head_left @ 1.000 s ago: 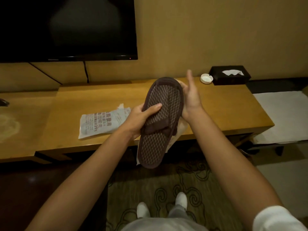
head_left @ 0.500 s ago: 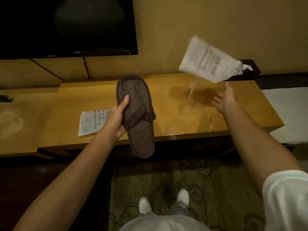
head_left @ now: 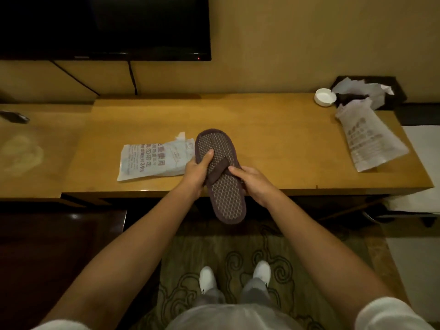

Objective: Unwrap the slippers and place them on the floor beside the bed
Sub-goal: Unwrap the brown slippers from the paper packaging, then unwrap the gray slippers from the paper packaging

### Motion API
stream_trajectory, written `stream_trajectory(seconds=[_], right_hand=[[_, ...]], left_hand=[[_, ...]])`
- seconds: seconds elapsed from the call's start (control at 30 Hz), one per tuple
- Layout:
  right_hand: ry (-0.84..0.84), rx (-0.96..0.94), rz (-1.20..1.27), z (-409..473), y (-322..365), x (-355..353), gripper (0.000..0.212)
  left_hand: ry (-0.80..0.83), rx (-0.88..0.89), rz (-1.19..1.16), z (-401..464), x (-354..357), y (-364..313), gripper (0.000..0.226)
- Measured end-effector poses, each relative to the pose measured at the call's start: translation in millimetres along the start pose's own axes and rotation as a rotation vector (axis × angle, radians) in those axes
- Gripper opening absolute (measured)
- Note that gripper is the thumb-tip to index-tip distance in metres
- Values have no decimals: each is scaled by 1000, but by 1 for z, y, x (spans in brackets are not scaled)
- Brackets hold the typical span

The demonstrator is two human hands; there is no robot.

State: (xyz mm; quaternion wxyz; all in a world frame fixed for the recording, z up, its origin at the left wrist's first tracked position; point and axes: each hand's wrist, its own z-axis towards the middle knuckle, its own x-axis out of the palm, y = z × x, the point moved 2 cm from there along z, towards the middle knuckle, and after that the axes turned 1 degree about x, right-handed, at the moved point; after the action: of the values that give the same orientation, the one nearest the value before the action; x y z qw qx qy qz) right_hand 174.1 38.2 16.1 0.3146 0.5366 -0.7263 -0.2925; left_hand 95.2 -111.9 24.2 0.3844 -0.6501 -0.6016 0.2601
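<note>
I hold a pair of dark brown slippers (head_left: 221,177), stacked flat with a patterned sole facing me and a fabric band across the middle, over the front edge of the wooden table (head_left: 273,139). My left hand (head_left: 198,170) grips their left side, thumb on the sole. My right hand (head_left: 254,181) grips the right side at the band. A sealed white printed wrapper (head_left: 152,160) lies on the table just left of the slippers. An empty torn wrapper (head_left: 369,139) lies at the table's right end.
A dark TV (head_left: 104,27) hangs on the wall above the table. A white ashtray (head_left: 325,97) and a black tissue box (head_left: 371,92) stand at the back right. A patterned rug (head_left: 238,253) covers the floor by my white shoes (head_left: 207,278). A white surface (head_left: 423,163) sits at right.
My right hand tossed the empty wrapper, which landed at the table's right end, then came back onto the slippers. The slippers stayed in my left hand.
</note>
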Motion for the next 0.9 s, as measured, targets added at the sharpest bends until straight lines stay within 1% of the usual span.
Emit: stream_trajectory(seconds=[0.07,0.13,0.17,0.23,0.3,0.33,0.37,0.4,0.43,0.47,0.53,0.57,0.6,0.67,0.7,0.77,0.83,0.87,0.9], right_hand=[[-138,-37,54,7,2,-10,23],[-330,-40,68,20,2,-21,30],[-425,-34,23,27,3,-29,36],[-519,-20,-114,41,4,-45,43],[-544,20,-307,49,5,-54,56],[-574,24,-474,50,6,-53,66],[-636,-17,-692,47,7,-50,73],[-704,-113,-918,44,8,-43,77],[-752,-236,-1092,38,9,-32,78],[-756,-330,-1169,33,10,-20,77],[-655,-449,-1191,21,6,8,76],[-623,-473,-1206,18,3,18,75],[-594,-485,-1223,17,-2,26,75],[-510,-492,-1261,14,-8,41,75],[-487,-459,-1248,14,-10,43,75],[-443,-432,-1206,17,-9,51,75],[-420,-399,-1120,21,-1,52,77],[-400,-402,-1065,21,7,54,78],[-368,-419,-997,17,15,57,80]], left_hand=[[3,72,289,5,-5,2,65],[-59,191,579,13,-24,-1,80],[-98,243,685,16,-38,-4,80],[-168,325,886,24,-72,-12,68],[-225,377,1094,34,-104,-19,60],[-231,385,1169,40,-116,-22,61],[-215,391,1243,46,-124,-25,65],[-181,395,1337,53,-128,-27,71],[-142,402,1468,60,-129,-28,78],[-106,420,1624,70,-128,-29,85],[-75,430,1936,82,-129,-29,97],[-42,433,2035,94,-126,-30,102],[-7,416,2082,105,-123,-31,106],[55,308,2074,111,-121,-31,112],[76,312,2067,115,-116,-30,113],[59,342,2063,109,-117,-32,107],[75,409,1903,99,-117,-37,91],[112,433,1751,88,-122,-41,81],[184,448,1554,75,-125,-44,70]])
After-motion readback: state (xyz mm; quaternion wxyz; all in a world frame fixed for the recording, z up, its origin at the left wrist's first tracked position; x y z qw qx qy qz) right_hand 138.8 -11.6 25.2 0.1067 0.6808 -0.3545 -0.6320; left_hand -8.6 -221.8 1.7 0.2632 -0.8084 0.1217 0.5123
